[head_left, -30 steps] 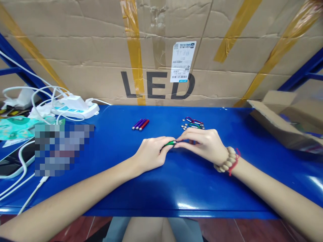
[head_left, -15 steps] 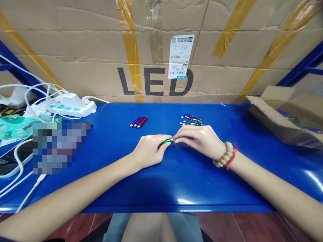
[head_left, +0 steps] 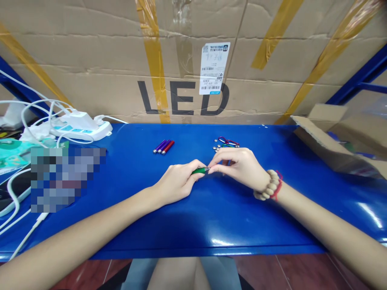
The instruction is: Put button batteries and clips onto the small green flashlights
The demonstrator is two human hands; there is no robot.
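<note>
My left hand (head_left: 177,181) is closed around a slim green mini flashlight (head_left: 198,171), gripping its body between thumb and fingers. The silver end points right, where the thumb and index finger of my right hand (head_left: 237,167) pinch its tip. Whether a separate small part sits in that pinch is too small to tell. Beyond my right hand lie several small silver discs like button cells (head_left: 215,148), with a red carabiner (head_left: 232,143) and a green carabiner (head_left: 227,145) partly hidden behind the hand. Two purple mini flashlights (head_left: 161,146) and a red one (head_left: 168,147) lie side by side farther left.
A white power strip (head_left: 102,131) with tangled cables occupies the back left, near a phone (head_left: 15,189) and a blurred-out item (head_left: 68,179). An open cardboard box (head_left: 320,145) stands at the right. A large carton marked LED (head_left: 115,60) walls off the back of the blue table (head_left: 187,225).
The view has shifted slightly. My left fingers sit a little farther back, baring more of the green flashlight, while my right hand still pinches its silver end.
</note>
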